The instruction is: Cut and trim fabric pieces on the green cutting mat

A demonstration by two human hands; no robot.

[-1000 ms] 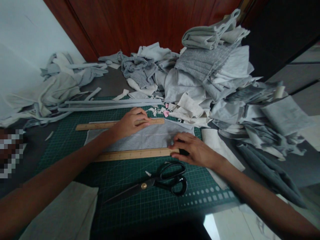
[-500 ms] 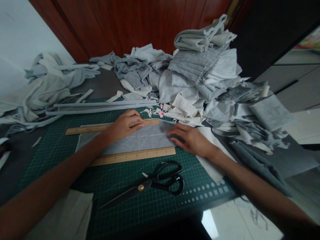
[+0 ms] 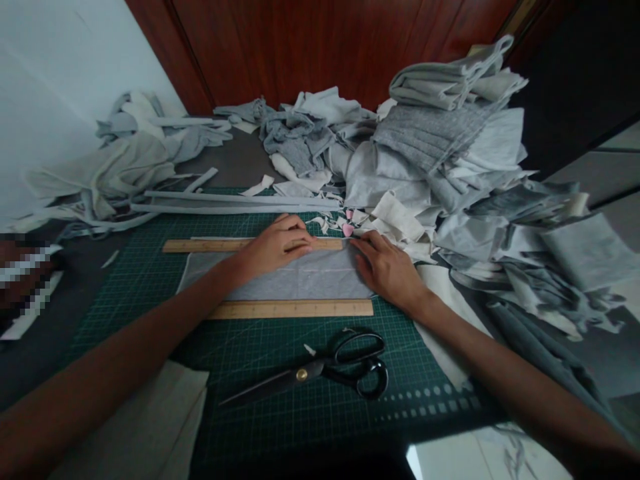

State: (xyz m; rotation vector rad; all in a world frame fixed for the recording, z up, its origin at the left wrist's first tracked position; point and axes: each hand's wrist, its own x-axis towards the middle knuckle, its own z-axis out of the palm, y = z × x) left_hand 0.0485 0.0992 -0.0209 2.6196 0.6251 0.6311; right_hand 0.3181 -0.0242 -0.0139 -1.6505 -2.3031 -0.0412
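A strip of grey cloth (image 3: pixel 320 283) with a pale line along it lies flat on the green cutting mat (image 3: pixel 280 427). One wooden ruler (image 3: pixel 210 246) rests along its far edge and a second wooden ruler (image 3: pixel 300 309) along its near edge. My left hand (image 3: pixel 277 247) is closed, its fingertips pressing the far ruler down onto the cloth. At the cloth's right end is my right hand (image 3: pixel 390 270), thumb and index finger apart, the index fingertip at the far corner beyond the ruler's end. Black-handled scissors (image 3: pixel 310 371) lie on the mat nearer me.
Piles of grey cloth (image 3: pixel 440 133) rise at the back right, with more cloth (image 3: pixel 115 160) at the back left. Pink pieces (image 3: pixel 347 230) and small scraps lie past the ruler. A pale cloth (image 3: pixel 135 427) is at the lower left. A red-brown wooden panel (image 3: pixel 300 47) stands behind.
My right hand has moved from the cloth's right edge up to its far corner. The left hand stays on the far ruler. The whole view has shifted, so things appear further right.
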